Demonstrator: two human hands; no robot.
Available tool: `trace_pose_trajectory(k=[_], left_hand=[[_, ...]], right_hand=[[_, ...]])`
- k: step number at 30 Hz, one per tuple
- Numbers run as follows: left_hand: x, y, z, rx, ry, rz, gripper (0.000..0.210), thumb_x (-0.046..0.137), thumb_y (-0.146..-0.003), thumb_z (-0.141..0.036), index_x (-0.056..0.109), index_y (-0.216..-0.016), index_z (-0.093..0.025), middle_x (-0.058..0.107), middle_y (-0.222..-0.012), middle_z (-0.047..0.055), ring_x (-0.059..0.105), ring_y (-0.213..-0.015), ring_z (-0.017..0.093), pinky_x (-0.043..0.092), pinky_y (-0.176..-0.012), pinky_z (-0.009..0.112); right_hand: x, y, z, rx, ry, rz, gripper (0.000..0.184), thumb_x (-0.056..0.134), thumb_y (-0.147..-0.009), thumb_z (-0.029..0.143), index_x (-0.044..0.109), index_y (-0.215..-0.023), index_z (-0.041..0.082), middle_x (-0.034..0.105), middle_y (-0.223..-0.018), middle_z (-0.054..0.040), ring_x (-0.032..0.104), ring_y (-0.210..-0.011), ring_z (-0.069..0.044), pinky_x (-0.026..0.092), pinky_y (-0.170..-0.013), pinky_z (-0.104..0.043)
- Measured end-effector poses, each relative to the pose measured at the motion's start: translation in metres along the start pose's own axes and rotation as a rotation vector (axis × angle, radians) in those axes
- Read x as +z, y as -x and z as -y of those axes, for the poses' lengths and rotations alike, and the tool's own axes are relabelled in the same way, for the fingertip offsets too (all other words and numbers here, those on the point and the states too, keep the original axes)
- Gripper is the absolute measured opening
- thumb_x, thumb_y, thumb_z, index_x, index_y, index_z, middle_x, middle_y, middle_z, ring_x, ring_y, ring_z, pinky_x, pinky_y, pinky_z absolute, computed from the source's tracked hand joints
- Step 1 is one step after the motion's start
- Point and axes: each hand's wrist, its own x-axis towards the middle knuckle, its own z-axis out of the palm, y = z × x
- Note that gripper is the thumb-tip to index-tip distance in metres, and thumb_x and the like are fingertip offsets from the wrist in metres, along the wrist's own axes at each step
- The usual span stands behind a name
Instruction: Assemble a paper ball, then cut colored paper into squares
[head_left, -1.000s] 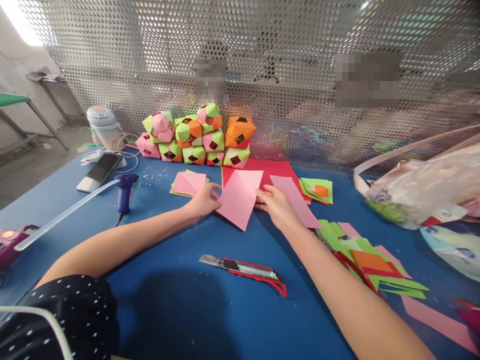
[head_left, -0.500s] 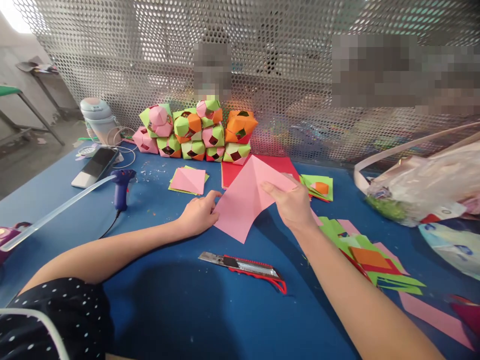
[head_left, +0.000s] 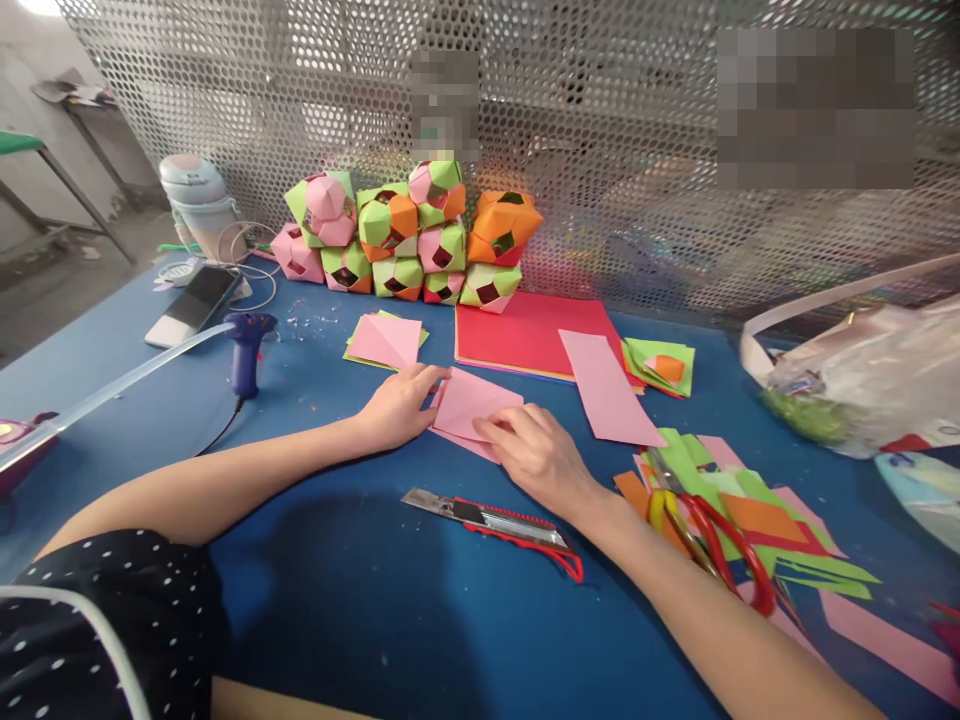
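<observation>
A pink sheet of paper, folded over on itself, lies on the blue table between my hands. My left hand grips its left edge between thumb and fingers. With its fingertips together, my right hand pinches the lower right edge. Just below the paper rests a utility knife with a red-edged handle, its blade pointing left. Beyond my left hand sits a small stack of pink and green squares. A loose pink strip lies to the right, partly over a stack of red sheets.
Folded paper balls are piled against a perforated metal screen. To the left are a glue gun, a phone and a bottle. Scissors lie among paper scraps, near a plastic bag.
The pink sheet, raised and partly opened before, is now folded down on the table. My right hand has come lower and left, uncovering the loose pink strip and scissors.
</observation>
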Motion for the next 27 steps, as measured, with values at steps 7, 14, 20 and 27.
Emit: trace_pose_trajectory(k=[7,14,20,27], left_hand=[[-0.001,0.0,0.003,0.044,0.061,0.03,0.034,0.047,-0.08,-0.004,0.059,-0.11,-0.017,0.063,-0.104,0.007,0.061,-0.092,0.017,0.051,-0.086,0.03],[-0.003,-0.004,0.007,0.033,0.137,0.073,0.035,0.05,-0.074,0.001,0.064,-0.102,-0.015,0.065,-0.098,0.006,0.061,-0.087,0.015,0.05,-0.084,0.028],[-0.004,-0.006,0.01,0.083,0.157,0.115,0.036,0.048,-0.073,0.003,0.067,-0.099,-0.013,0.065,-0.097,0.006,0.061,-0.092,0.016,0.049,-0.088,0.028],[-0.005,-0.007,0.011,0.112,0.164,0.137,0.038,0.047,-0.073,0.004,0.068,-0.099,-0.014,0.066,-0.1,0.007,0.061,-0.1,0.017,0.049,-0.092,0.029]], right_hand=[[0.006,0.004,0.003,0.011,-0.024,0.003,0.017,0.051,-0.092,0.011,0.063,-0.102,0.017,0.069,-0.089,-0.0081,0.063,-0.083,-0.02,0.049,-0.075,-0.034],[0.001,0.008,0.007,-0.007,-0.07,0.034,0.015,0.055,-0.09,0.008,0.065,-0.099,0.016,0.07,-0.095,-0.0099,0.063,-0.086,-0.021,0.051,-0.077,-0.036],[-0.004,0.01,0.009,-0.026,-0.057,0.072,0.016,0.058,-0.087,0.004,0.067,-0.098,0.012,0.066,-0.085,-0.0093,0.058,-0.077,-0.019,0.05,-0.071,-0.036],[-0.004,0.012,0.007,-0.027,-0.097,0.088,0.019,0.054,-0.089,0.006,0.067,-0.101,0.015,0.066,-0.084,-0.0085,0.06,-0.076,-0.019,0.05,-0.07,-0.035]])
